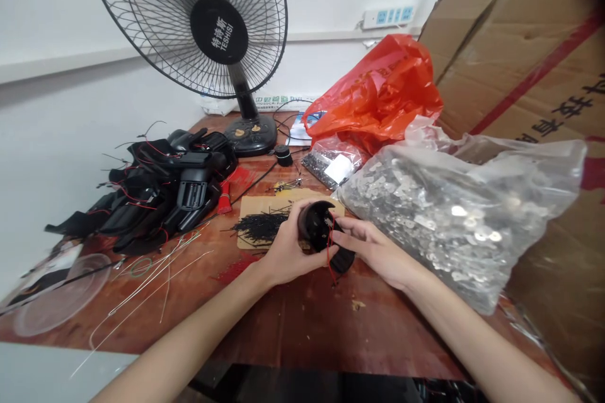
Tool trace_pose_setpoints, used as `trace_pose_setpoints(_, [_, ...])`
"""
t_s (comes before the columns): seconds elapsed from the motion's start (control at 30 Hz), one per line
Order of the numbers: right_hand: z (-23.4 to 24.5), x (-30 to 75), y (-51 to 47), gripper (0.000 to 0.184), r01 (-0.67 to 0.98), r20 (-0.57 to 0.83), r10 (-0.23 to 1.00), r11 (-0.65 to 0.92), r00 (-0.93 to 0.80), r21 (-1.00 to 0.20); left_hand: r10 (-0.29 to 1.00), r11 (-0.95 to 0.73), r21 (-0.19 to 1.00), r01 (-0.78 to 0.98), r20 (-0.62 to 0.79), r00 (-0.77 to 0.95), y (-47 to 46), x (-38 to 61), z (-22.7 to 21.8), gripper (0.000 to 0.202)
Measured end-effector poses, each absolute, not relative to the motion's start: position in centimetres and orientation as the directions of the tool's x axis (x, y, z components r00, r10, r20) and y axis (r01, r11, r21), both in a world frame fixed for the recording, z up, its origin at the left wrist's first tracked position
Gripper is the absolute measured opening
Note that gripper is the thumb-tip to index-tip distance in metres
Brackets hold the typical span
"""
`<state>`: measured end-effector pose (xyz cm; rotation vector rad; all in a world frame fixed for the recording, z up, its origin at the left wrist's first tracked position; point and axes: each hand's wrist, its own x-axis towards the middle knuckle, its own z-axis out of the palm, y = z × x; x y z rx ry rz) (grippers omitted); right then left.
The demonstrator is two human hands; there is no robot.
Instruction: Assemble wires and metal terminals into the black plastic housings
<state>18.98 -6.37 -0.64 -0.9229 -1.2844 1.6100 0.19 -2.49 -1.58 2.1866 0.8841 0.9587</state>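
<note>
While both hands grip a black housing (316, 227), clutter crowds the table (293, 321).

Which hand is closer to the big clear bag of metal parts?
The right hand: it lies just beside the clear bag of metal parts. The left hand is farther, beyond the black part both hold.

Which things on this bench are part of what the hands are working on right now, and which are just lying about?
In hand:
- black round housing, gripped by left hand
- red wire on it, pinched by right hand

Lying about:
- pile of black housings
- black wire bundle on cardboard
- clear bag of metal parts
- red bag
- fan
- cardboard box
</note>
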Motion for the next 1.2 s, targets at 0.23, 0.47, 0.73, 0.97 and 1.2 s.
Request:
trace_pose_setpoints(0.23, [-0.6, 18.7, -6.3, 0.042, -0.224, -0.048, 0.922, -0.144, -0.384, -0.964, 0.811, -0.503, 0.803, 0.321, 0.310, 0.496, -2.3, 0.1, -1.8, 0.082])
trace_pose_setpoints(0.47, [-0.9, 18.9, -6.3, 0.046, -0.302, -0.055, 0.954, -0.148, -0.295, -0.942, 0.877, -0.203, 0.963, 0.180, 0.097, 0.470, -2.4, 0.5, -1.8, 0.084])
trace_pose_setpoints(0.73, [-1.2, 19.0, -6.1, 0.039, -0.365, -0.042, 0.959, -0.146, -0.279, -0.920, 0.880, -0.139, 0.977, 0.159, 0.049, 0.472, -2.1, 0.7, -1.9, 0.085])
trace_pose_setpoints(0.97, [-0.9, 19.1, -6.2, 0.041, -0.358, 0.029, 0.948, -0.092, -0.317, -0.929, 0.855, -0.314, 0.918, 0.243, 0.162, 0.492, -1.9, 0.1, -2.7, 0.096])
trace_pose_setpoints(1.2, [-0.6, 19.0, -6.2, 0.039, -0.287, 0.148, 0.943, 0.060, -0.297, -0.956, 0.762, -0.647, 0.580, 0.495, 0.503, 0.407, -2.4, -0.4, -1.9, 0.097])
